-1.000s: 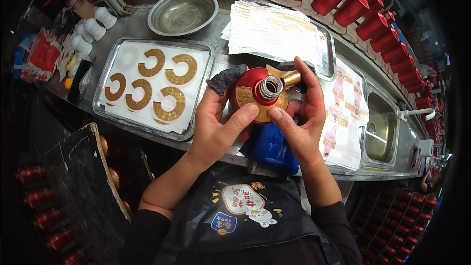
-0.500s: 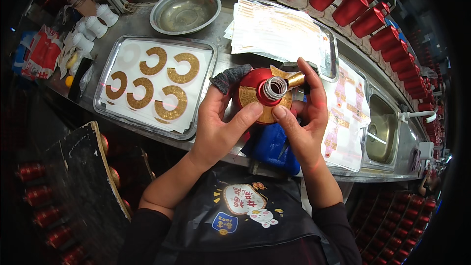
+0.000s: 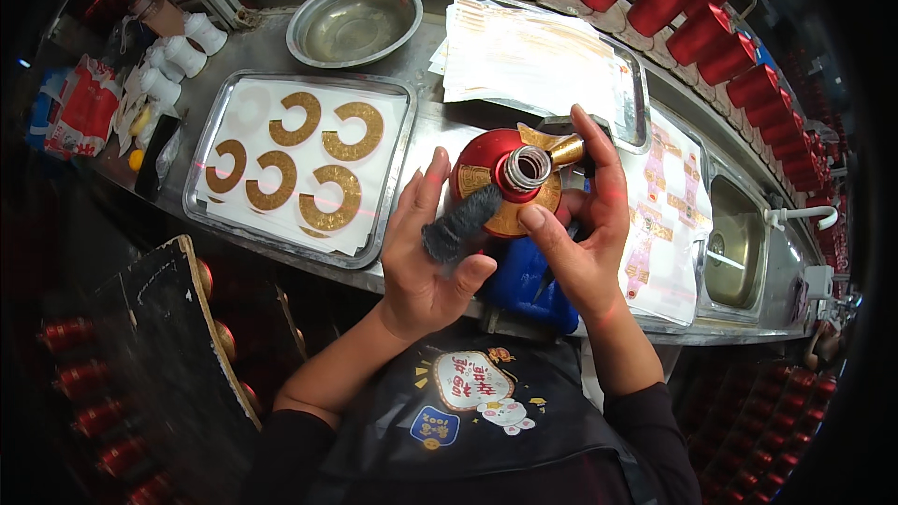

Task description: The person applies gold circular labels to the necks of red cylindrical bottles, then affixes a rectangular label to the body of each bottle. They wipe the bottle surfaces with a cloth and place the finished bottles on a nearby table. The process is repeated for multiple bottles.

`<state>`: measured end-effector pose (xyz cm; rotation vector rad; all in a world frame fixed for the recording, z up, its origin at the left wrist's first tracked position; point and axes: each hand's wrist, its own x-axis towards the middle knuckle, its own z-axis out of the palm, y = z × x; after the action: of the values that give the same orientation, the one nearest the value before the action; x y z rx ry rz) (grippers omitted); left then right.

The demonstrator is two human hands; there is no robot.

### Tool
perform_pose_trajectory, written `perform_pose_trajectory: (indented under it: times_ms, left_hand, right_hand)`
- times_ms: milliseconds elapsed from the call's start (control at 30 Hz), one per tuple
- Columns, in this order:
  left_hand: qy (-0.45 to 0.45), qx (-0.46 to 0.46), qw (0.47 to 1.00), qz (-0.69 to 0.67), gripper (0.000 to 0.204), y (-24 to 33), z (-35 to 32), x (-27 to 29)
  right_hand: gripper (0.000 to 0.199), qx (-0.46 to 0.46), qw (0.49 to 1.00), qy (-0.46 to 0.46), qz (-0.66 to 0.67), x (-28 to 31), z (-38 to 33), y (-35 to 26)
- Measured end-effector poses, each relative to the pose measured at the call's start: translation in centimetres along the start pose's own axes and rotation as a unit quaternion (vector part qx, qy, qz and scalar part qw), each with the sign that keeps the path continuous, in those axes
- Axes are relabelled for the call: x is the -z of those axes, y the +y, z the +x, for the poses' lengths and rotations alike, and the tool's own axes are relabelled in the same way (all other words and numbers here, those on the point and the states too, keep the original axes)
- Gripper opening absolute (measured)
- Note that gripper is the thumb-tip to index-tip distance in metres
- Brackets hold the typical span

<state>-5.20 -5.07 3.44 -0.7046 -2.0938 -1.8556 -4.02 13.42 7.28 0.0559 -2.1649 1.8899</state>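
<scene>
Indoors, a steel desk [image 3: 257, 49] curves through a crowded workroom, with red bottles [image 3: 664, 2] lined along a shelf behind it and more racked in the gloom at lower right. To the left, a metal tray [image 3: 318, 76] carries paper with gold C-shaped labels [image 3: 376, 129]; beyond it sits a round basin [image 3: 355, 23], near a paper stack [image 3: 519, 56]. Patterned sheets [image 3: 678, 266] lie at right, beside a sink [image 3: 734, 285]. At center, a red bottle [image 3: 482, 151], uncapped, is held above the desk's near edge, partly hiding a blue container [image 3: 533, 292]. The right hand [image 3: 589, 215] grips its side, thumb on the gold collar [image 3: 513, 218]; the left hand [image 3: 426, 257], fingers spread, touches that collar with a dark cloth [image 3: 461, 227] (it covers part of the gold).
</scene>
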Motion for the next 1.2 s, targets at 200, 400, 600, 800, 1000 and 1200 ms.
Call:
perform_pose_trajectory:
  times_ms: [200, 400, 600, 800, 1000, 1200]
  left_hand:
    - [-0.015, -0.008, 0.997, 0.076, 0.047, -1.2, 2.1, 1.1]
    - [-0.003, -0.095, 0.971, 0.219, 0.043, 0.7, 0.9, 1.3]
    - [-0.014, -0.081, 0.946, 0.314, 0.036, 2.4, -1.1, -0.3]
    - [0.013, -0.072, 0.904, 0.422, 0.03, 3.6, -1.3, -3.2]
    - [0.015, -0.094, 0.929, 0.356, 0.027, 4.3, -0.7, -3.2]
    - [0.029, 0.071, 0.982, 0.17, 0.08, 1.3, 0.8, -2.6]
  right_hand:
    - [0.09, 0.017, 1.0, 0.0, 0.007, -0.4, 0.2, 0.4]
    - [0.087, 0.03, 0.998, 0.002, 0.05, -0.8, 0.4, 0.5]
    - [0.075, -0.01, 0.996, -0.029, 0.08, -0.3, 0.2, 0.3]
    - [0.058, 0.021, 0.994, -0.028, 0.108, 0.3, 1.3, 0.8]
    - [0.056, -0.01, 0.983, -0.056, 0.177, 1.2, 2.2, 1.3]
    - [0.058, 0.071, 0.986, -0.042, 0.144, 0.5, 2.4, 1.6]
